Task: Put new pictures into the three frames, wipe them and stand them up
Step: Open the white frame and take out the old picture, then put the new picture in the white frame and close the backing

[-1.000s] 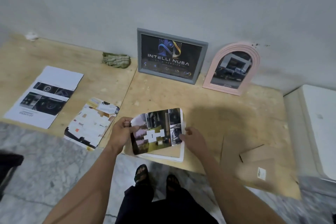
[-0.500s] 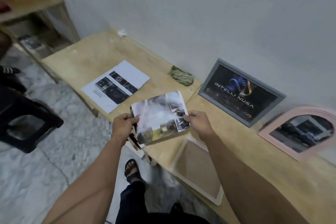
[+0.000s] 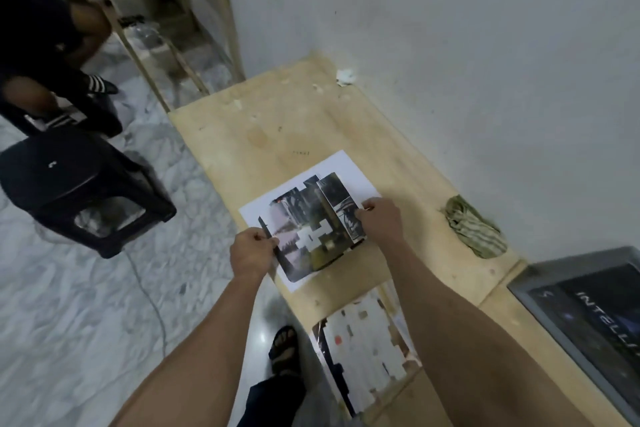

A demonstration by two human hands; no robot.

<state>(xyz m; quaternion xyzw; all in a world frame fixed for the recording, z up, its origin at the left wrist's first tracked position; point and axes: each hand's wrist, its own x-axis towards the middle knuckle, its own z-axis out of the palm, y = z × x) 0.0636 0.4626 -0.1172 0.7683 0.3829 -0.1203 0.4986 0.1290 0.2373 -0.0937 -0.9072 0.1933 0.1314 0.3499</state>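
Picture [image 3: 313, 232] now lowered onto white sheet [image 3: 341, 166]; cloth [image 3: 472, 227] beside.

Plywood bench [image 3: 263, 135] with white printed sheet [image 3: 341, 163], cut-out sheet [image 3: 367, 354], green cloth [image 3: 472, 227], grey frame [image 3: 588, 315].

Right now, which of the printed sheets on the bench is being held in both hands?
The dark photo collage sheet, pinched by the left hand and right hand. The white sheet under it and the cut-up sheet lie untouched.

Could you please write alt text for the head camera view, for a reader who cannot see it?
Both hands, left hand and right hand, hold a printed picture over a white sheet on a plywood table. A green cloth lies by the wall; a grey frame sits at right.
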